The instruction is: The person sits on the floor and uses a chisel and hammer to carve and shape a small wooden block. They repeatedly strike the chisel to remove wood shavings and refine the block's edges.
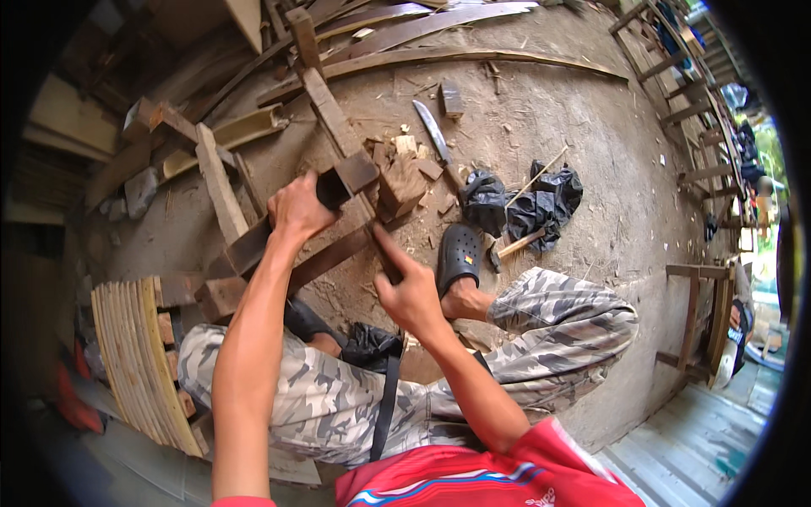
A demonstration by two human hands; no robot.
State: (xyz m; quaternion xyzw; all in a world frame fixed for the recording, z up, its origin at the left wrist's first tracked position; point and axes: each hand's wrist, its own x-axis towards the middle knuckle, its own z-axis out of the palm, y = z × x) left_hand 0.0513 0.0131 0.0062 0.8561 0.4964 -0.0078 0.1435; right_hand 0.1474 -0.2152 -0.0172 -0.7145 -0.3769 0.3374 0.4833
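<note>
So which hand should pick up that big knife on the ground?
Probably the right hand: it is nearer the knife, which lies up and to the right. The left hand grips the dark wood block.

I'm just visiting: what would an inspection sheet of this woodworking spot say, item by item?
Surface: bare dirt floor, strewn with wood chips.
Job's things: a dark wooden beam lies slanted before the seated person; a slim dark tool rests against it.
Clutter: a long knife, a wood block, black plastic bags, a stack of curved slats, loose planks.
Hands: left hand grips the beam's end; right hand holds the tool.
Cables: nothing seen; only a black strap over the lap.
Surroundings: wooden frames along the right edge.
</note>
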